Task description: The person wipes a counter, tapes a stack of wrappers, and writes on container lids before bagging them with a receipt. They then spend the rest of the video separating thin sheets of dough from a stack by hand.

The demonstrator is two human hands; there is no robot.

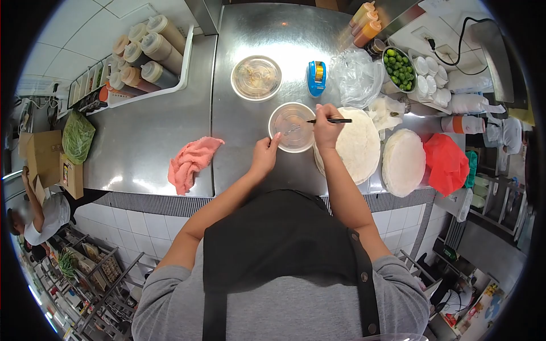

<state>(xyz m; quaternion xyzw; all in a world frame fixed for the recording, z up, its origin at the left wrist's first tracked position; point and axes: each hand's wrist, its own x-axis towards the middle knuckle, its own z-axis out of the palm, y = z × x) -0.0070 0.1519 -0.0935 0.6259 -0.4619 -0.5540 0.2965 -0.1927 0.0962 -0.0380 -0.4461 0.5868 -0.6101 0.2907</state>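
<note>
A round clear plastic container with a pale rim point(277, 142) sits on the steel counter in front of me. Faint marks show on its top. My left hand point(265, 156) grips its near-left edge, thumb on the rim and fingers curled. Above its right side, my right hand point(328, 129) is closed around a black marker point(340, 120), whose tip points left over the top. Beyond it stands a second round clear container point(256, 78) with something yellowish inside. A blue tape dispenser point(316, 79) is farther right. Beside my right forearm lies a stack of pale flat rounds point(358, 149).
A pink cloth point(193, 163) lies at left, below a white bin point(181, 82) of squeeze bottles. Another pale stack point(404, 162), a red plastic bag point(446, 163) and a bowl of limes point(398, 69) are at right. Another person point(51, 219) is at far left.
</note>
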